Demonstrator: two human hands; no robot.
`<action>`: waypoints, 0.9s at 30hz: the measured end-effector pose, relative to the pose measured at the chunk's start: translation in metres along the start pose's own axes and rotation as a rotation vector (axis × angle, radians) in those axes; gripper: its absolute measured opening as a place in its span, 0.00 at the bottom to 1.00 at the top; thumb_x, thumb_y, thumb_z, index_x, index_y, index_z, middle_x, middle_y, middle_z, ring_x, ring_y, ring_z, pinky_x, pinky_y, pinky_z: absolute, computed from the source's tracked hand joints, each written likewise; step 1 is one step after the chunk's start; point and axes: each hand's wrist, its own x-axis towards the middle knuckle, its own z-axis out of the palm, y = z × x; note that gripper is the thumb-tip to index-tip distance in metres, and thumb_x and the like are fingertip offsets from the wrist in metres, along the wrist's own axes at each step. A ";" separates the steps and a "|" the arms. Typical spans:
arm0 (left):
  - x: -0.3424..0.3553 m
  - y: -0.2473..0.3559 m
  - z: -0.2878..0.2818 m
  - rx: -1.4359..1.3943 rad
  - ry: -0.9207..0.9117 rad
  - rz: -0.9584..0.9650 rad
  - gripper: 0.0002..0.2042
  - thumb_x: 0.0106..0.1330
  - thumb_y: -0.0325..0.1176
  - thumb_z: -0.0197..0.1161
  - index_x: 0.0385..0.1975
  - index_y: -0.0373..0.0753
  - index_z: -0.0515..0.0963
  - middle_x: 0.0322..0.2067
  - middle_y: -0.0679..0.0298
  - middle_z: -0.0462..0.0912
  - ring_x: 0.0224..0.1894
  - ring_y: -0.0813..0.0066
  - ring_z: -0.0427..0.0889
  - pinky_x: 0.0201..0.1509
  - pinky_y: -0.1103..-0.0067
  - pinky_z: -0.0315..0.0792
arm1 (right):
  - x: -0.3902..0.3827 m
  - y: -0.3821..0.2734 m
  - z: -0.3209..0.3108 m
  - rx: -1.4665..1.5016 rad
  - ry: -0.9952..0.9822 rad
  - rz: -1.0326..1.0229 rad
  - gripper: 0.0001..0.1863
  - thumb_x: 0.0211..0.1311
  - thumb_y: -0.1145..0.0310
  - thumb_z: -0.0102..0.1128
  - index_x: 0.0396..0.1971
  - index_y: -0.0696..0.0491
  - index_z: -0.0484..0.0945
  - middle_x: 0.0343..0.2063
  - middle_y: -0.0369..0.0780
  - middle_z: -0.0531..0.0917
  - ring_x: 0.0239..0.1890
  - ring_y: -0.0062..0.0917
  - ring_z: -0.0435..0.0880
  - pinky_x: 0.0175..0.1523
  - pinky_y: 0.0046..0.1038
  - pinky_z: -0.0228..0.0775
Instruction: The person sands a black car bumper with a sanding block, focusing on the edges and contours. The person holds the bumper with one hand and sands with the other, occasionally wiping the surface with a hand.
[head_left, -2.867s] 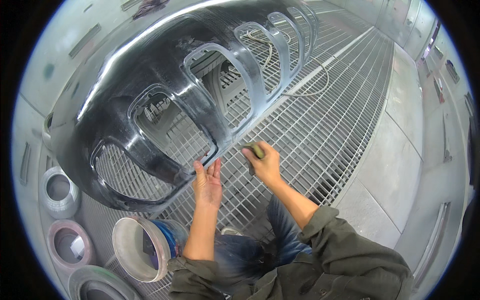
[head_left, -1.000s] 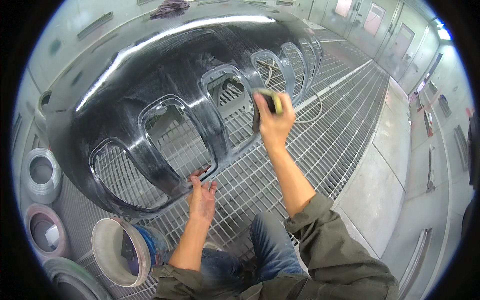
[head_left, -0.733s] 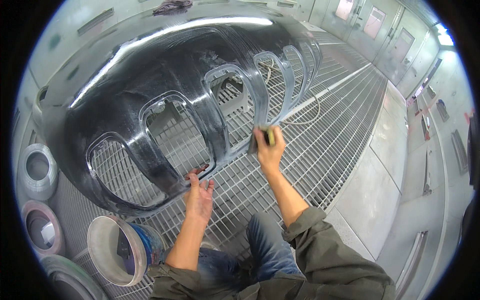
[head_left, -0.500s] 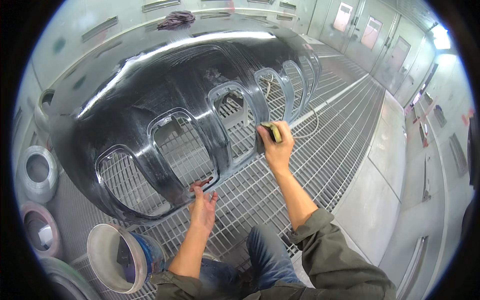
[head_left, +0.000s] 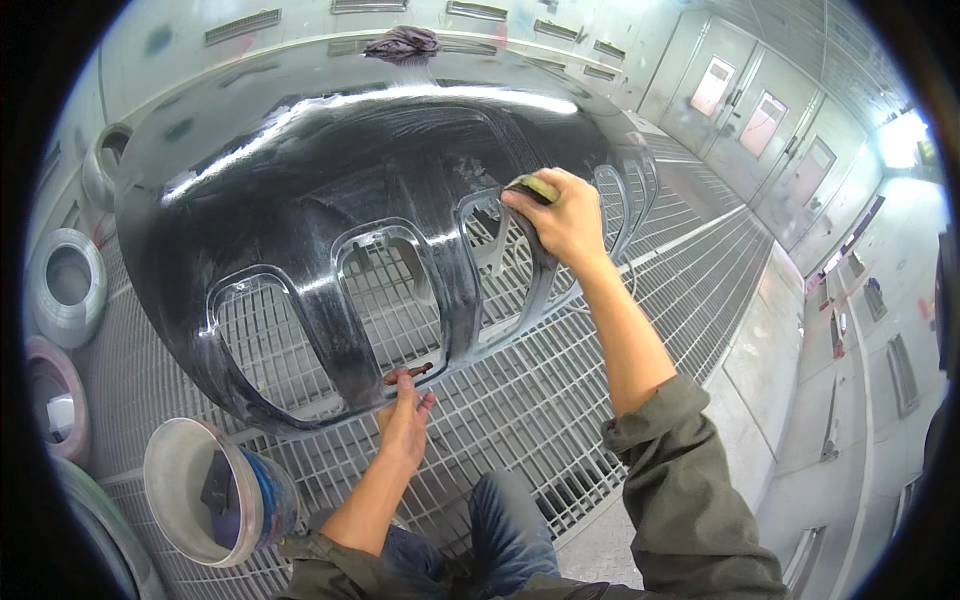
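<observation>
My right grip [head_left: 566,218] clasps a yellowish pad [head_left: 534,188] at one o'clock. At seven, my left grip [head_left: 403,425] curls round the edge of the dark panel [head_left: 270,205], probably steadying it.

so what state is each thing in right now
Glossy black curved panel with oval openings: hazy in places
Yellow-and-black handheld pad: held in right grip
Left grip: around panel's lower rim
Purple fabric cloth: crumpled, atop panel
Round white bucket, blue outside: uncovered
Pale metal doors: appear shut
Bright white light: on
</observation>
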 end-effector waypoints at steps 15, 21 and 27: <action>0.007 -0.006 -0.002 -0.019 0.043 -0.063 0.18 0.65 0.43 0.76 0.48 0.51 0.75 0.51 0.73 0.79 0.54 0.78 0.75 0.55 0.71 0.74 | -0.041 -0.060 0.016 -0.089 0.110 -0.470 0.18 0.47 0.81 0.64 0.42 0.57 0.87 0.43 0.39 0.84 0.46 0.38 0.82 0.51 0.36 0.75; 0.003 -0.001 0.007 -0.053 0.015 -0.069 0.19 0.64 0.44 0.76 0.48 0.52 0.74 0.50 0.74 0.79 0.54 0.79 0.75 0.56 0.71 0.73 | -0.020 -0.021 -0.009 -0.450 0.090 -0.568 0.13 0.55 0.74 0.60 0.41 0.56 0.85 0.42 0.37 0.81 0.47 0.32 0.79 0.48 0.34 0.70; -0.003 0.005 0.015 -0.033 0.029 -0.051 0.18 0.65 0.43 0.76 0.47 0.51 0.74 0.48 0.74 0.80 0.54 0.79 0.76 0.56 0.73 0.73 | -0.032 -0.045 -0.002 -0.295 -0.031 -0.582 0.16 0.51 0.76 0.62 0.42 0.53 0.86 0.44 0.36 0.81 0.48 0.31 0.79 0.49 0.34 0.71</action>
